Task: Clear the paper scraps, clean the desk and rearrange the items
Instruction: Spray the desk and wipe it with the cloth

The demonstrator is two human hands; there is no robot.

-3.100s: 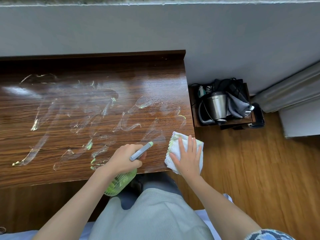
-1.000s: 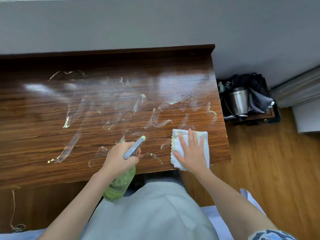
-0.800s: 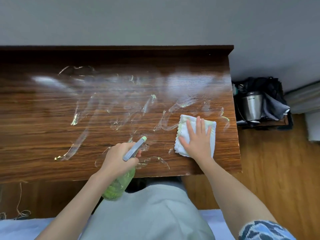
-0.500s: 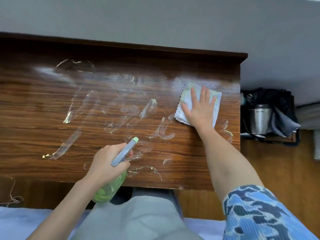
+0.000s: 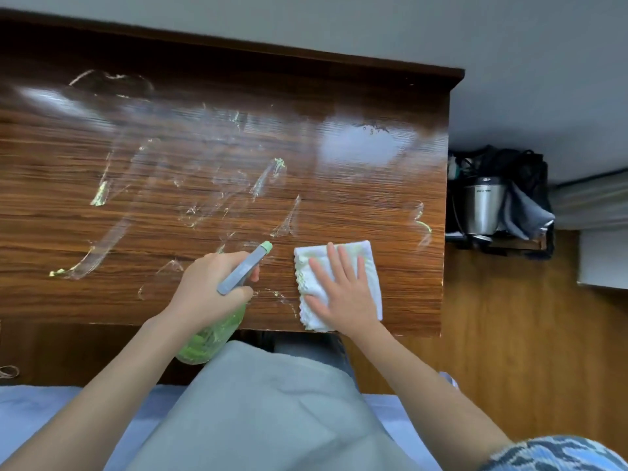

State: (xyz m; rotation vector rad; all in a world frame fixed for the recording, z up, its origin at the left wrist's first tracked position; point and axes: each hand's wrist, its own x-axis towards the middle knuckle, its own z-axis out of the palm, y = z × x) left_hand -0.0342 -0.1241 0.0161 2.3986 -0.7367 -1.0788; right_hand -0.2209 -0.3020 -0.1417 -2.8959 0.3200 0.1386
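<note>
A: Cloth [image 5: 339, 283] is lying flat near the desk's [image 5: 390, 185] front edge, toward its right end, under the right hand [image 5: 343, 294]. Fingers are spread straight, palm pressing down, nothing curled round it.

B: And the wet streaks [image 5: 265, 180]?

A: Most of them are sitting left of and beyond the fingertips, running across the middle and far left of the top. One small greenish trace [image 5: 421, 226] is lying to the right, close to the right edge. So the next pass is likely heading left and away from the body.

B: Left hand [image 5: 207, 290]?

A: It is gripping the green spray bottle [image 5: 217, 331] by the neck, fingers wrapped round, nozzle [image 5: 265, 248] pointing toward the cloth. Bottle is hanging past the front edge. Right hand is the nearer one to the unwiped patch only by way of the cloth; left is busy.

B: Change from half a second back?

A: Cloth and right hand have come back from the far right part of the desk to the near edge, just beside the nozzle. The patch they left is looking glossy and streak-free. Bottle hand is barely shifting.
</note>
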